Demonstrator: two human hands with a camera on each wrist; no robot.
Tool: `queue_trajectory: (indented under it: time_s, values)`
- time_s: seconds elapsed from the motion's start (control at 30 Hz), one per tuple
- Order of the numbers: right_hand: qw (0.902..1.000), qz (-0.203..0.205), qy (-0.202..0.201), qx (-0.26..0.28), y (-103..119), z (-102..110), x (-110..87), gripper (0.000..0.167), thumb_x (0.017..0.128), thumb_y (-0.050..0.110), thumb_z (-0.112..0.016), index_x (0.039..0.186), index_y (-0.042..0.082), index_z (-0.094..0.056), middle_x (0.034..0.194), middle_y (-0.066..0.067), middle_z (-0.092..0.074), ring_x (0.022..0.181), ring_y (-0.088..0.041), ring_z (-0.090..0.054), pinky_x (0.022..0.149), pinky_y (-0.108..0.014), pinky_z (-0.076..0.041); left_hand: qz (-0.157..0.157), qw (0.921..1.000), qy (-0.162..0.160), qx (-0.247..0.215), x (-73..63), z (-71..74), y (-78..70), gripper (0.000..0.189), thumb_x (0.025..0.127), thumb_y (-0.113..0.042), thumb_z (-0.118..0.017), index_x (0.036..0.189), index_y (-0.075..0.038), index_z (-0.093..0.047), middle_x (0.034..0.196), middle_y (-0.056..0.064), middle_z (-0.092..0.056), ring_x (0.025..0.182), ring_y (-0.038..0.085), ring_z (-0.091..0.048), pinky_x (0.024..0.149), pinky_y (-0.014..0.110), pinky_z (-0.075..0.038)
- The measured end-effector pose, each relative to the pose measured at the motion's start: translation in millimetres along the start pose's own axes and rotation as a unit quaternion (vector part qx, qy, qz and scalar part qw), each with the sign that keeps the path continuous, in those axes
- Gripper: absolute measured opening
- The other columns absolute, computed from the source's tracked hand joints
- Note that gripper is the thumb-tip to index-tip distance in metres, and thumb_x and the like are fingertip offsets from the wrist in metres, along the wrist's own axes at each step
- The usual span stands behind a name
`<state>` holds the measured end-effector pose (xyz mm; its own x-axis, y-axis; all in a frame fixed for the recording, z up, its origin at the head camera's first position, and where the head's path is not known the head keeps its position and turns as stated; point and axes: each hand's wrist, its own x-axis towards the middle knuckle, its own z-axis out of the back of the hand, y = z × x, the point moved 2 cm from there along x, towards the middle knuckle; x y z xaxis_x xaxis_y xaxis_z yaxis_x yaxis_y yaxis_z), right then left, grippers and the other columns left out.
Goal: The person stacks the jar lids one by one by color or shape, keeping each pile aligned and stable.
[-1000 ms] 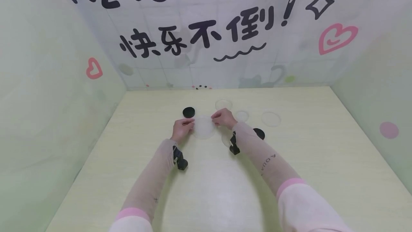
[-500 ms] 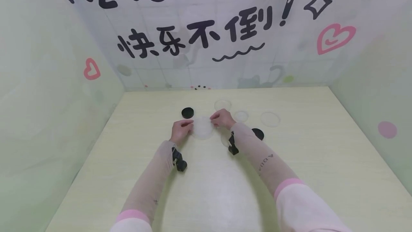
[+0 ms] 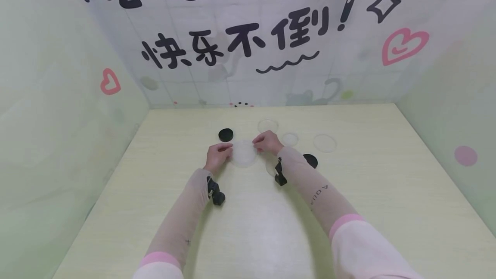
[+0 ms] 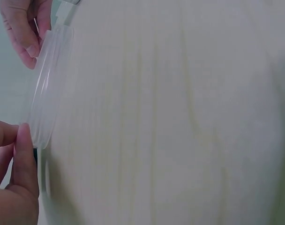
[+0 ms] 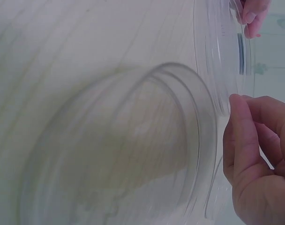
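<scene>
- Nothing on the table (image 3: 248,236) is visibly shifting since the earlier head frame; only my view is drifting slightly.
- Between the two hands, the clear round dish (image 3: 243,155) is lying right of the left hand (image 3: 218,157) and left of the right hand (image 3: 268,142); being round, it is showing me no long axis.
- Both hands are touching opposite sides of its rim, so I am judging neither nearer; thumb and fingers are pinching it on each side.
- Just beyond the left hand, I am seeing a black disc (image 3: 226,135).
- Another clear dish (image 3: 268,126) is lying just beyond the right hand.
</scene>
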<state>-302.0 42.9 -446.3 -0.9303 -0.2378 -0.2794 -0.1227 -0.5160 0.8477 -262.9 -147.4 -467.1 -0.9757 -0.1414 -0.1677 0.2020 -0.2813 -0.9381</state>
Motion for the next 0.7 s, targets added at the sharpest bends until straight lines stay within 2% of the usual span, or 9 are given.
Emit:
queue_trajectory:
  time_s: [0.3,0.7]
  values:
    - [0.9999,-0.008,0.008,-0.002,3.4,-0.4,-2.5,0.021,0.080,0.004,-0.062,0.100,-0.003,-0.064,0.089,-0.014,-0.065,0.060,-0.010,-0.057,0.059,-0.020,-0.049,0.005,1.0000,0.003,-0.005,-0.9,0.1,-0.9,0.023,0.081,-0.005,-0.060,0.102,0.000,-0.064,0.090,0.014,-0.062,0.063,0.010,-0.056,0.061,0.020,-0.049]
    - [0.9999,-0.011,0.006,-0.010,7.0,-0.1,-6.7,0.022,0.082,0.006,-0.061,0.102,-0.003,-0.063,0.093,-0.015,-0.064,0.064,-0.012,-0.058,0.063,-0.021,-0.050,-0.002,0.9999,0.016,-0.001,1.2,2.2,-0.7,0.024,0.081,-0.005,-0.060,0.104,0.001,-0.063,0.089,0.014,-0.062,0.059,0.010,-0.055,0.059,0.018,-0.048]
